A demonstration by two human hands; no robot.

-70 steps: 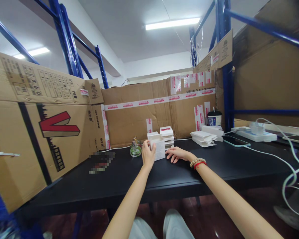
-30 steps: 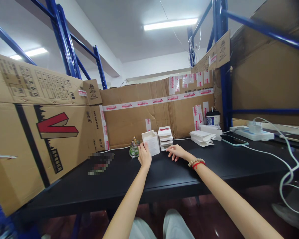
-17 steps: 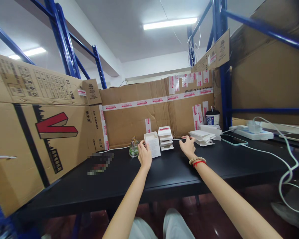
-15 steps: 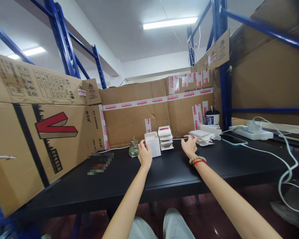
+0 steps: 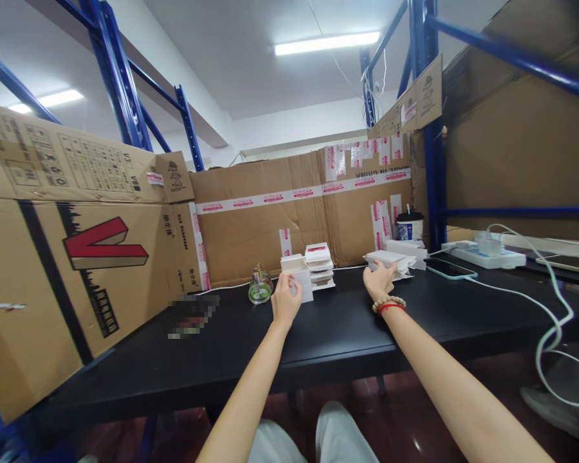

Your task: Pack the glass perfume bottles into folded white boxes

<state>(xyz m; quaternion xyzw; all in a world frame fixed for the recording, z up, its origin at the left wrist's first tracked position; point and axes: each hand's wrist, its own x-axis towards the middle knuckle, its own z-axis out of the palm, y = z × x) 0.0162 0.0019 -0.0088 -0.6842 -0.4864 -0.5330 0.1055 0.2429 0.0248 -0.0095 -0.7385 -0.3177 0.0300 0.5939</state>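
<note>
The left hand (image 5: 285, 302) is holding its bent fingers slightly apart against a white open-topped cardboard carton (image 5: 305, 288), which is standing at their one o'clock; whether they are clamping it I cannot tell. The right hand (image 5: 379, 281), wearing a beaded bracelet (image 5: 385, 301) and a red cord (image 5: 390, 307), is resting its fingers at the left end of a loose pile of flat white cardboard cartons (image 5: 396, 259); its grip is too hidden to judge.

At the left hand's two o'clock, a stack of shallow white boxes (image 5: 320, 265) is standing just beside the carton; at ten, green-tinted glass bottles (image 5: 260, 292) are standing near. All these are sitting on a smooth black tabletop (image 5: 338, 334). At the right hand's three o'clock, a pale-blue-edged phone (image 5: 450, 268) is lying flat; at one, a white-and-blue cup with a black lid (image 5: 410, 226) is standing behind the pile.

A taped brown cardboard wall (image 5: 258, 231) is rising at the tabletop's twelve o'clock, and a brown printed cardboard panel (image 5: 43, 257) at ten. Blue steel uprights (image 5: 433, 173) are framing the sides, a white tube light (image 5: 327, 43) is glowing overhead, and a shiny dark-red floor (image 5: 338, 392) is showing below.
</note>
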